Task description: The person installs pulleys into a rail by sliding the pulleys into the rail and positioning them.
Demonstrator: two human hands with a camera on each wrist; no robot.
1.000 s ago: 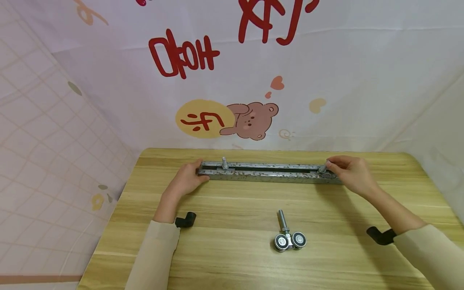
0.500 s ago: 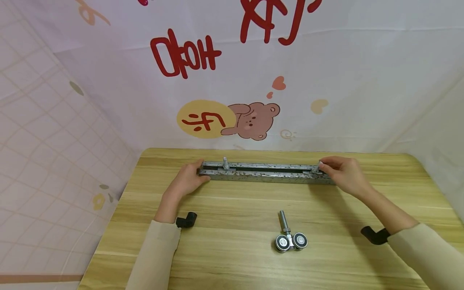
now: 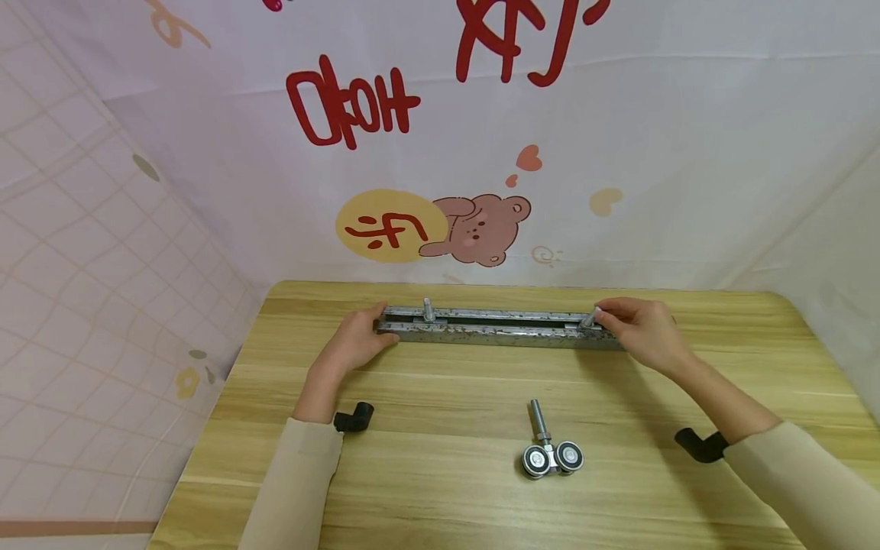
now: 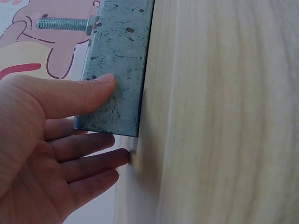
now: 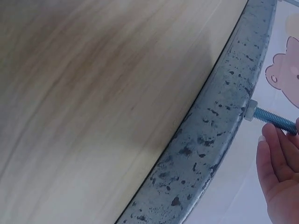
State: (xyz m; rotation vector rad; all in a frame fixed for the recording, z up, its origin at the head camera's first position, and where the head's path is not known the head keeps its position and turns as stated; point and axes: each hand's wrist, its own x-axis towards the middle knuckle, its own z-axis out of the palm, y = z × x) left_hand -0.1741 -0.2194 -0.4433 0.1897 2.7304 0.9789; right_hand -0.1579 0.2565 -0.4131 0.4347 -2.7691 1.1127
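Observation:
A grey, speckled metal channel rail [image 3: 502, 337] lies along the back of the table, slot upward. My left hand [image 3: 353, 341] grips its left end, thumb on the front face [image 4: 124, 60]. Near that end a threaded bolt [image 3: 428, 310] with a nut [image 4: 90, 25] stands up from the slot. My right hand [image 3: 645, 334] pinches the top of a second bolt [image 3: 588, 318] in the slot towards the right end; its threads [image 5: 275, 119] show in the right wrist view. What sits under both bolts is mostly hidden inside the rail.
A loose roller trolley [image 3: 536, 460] with wheels and a threaded bolt lies on the wooden table [image 3: 440, 504], in front of the rail. Black elbow-shaped pieces [image 3: 354, 418] show beside both forearms. A printed cloth [image 3: 619, 137] hangs right behind the table.
My right hand has moved left along the rail, taking the second bolt along the slot with it. The left hand keeps its hold on the left end.

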